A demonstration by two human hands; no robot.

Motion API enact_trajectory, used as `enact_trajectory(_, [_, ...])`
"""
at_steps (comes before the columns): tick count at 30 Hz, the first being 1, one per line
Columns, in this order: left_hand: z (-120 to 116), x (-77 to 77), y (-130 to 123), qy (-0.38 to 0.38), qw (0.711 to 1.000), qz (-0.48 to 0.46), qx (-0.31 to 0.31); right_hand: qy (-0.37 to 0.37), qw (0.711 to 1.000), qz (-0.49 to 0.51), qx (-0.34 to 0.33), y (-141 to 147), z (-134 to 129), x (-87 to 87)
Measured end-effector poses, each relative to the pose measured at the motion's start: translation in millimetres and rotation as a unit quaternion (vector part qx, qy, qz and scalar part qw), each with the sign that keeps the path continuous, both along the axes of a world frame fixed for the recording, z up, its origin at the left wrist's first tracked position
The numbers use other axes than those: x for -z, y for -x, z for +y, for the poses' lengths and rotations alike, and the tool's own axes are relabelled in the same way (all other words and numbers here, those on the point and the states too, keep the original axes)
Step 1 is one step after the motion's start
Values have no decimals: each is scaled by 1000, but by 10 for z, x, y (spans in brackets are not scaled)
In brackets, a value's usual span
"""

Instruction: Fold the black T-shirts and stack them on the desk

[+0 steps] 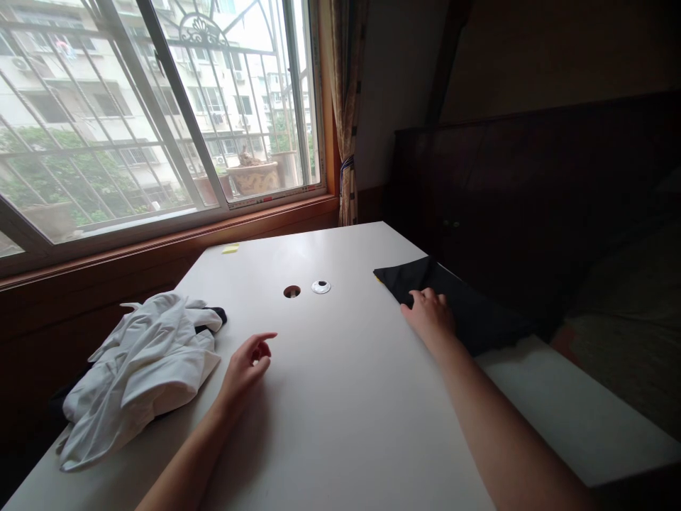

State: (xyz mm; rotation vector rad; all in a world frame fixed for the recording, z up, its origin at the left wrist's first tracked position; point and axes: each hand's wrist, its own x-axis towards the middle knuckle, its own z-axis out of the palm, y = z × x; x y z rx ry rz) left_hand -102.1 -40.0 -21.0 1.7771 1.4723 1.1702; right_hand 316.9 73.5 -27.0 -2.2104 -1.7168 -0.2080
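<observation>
Above the left part of the white table, my left hand (251, 358) is raised with its index finger stretched out and the other fingers loosely bent. It holds nothing. On the right, my right hand (430, 312) rests on a dark folded cloth (479, 316), likely a garment, near its left edge, with fingers slightly bent and thumb apart. The cloth lies flat along the table's right edge, with a small yellow mark at its left corner. Left of my left hand is a crumpled pile of white fabric (152, 362), with black fabric (217, 317) showing from under it.
The white table (340, 397) has a round cable hole (292, 292), with a round silvery cover (320, 287) beside it. A yellow sticker (230, 249) is near the far left edge. Beyond stand a barred window (159, 106), a tied curtain (347, 121) and dark furniture (479, 177).
</observation>
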Motion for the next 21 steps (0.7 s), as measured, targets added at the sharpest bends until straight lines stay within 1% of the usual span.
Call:
enact_trajectory(1, [-5, -14, 5, 24, 997, -70, 1, -8, 1000, 0, 2, -5, 4, -5])
enact_trajectory(2, [-9, -26, 11, 44, 989, -144, 6, -15, 1000, 2, 4, -14, 11, -6])
enact_trajectory(3, [-12, -36, 19, 59, 974, -217, 12, -20, 1000, 5, 5, -25, 20, -5])
enact_trajectory(5, [-13, -50, 38, 73, 936, -343, 27, -24, 1000, 12, 3, -50, 38, -2])
enact_trajectory(7, [-7, -63, 61, 72, 902, -424, 40, -23, 1000, 16, -1, -72, 51, -1])
enact_trajectory(9, [2, -79, 81, 63, 880, -468, 51, -24, 1000, 15, -6, -85, 55, -2])
enact_trajectory(12, [10, -102, 102, 56, 862, -499, 70, -33, 999, 8, -13, -94, 46, 0])
enact_trajectory(18, [-6, -136, 100, 54, 840, -531, 101, -70, 996, 28, -39, -90, 50, 16])
enact_trajectory(21, [-22, -151, 84, 60, 834, -537, 110, -95, 991, 64, -66, -25, 62, 31])
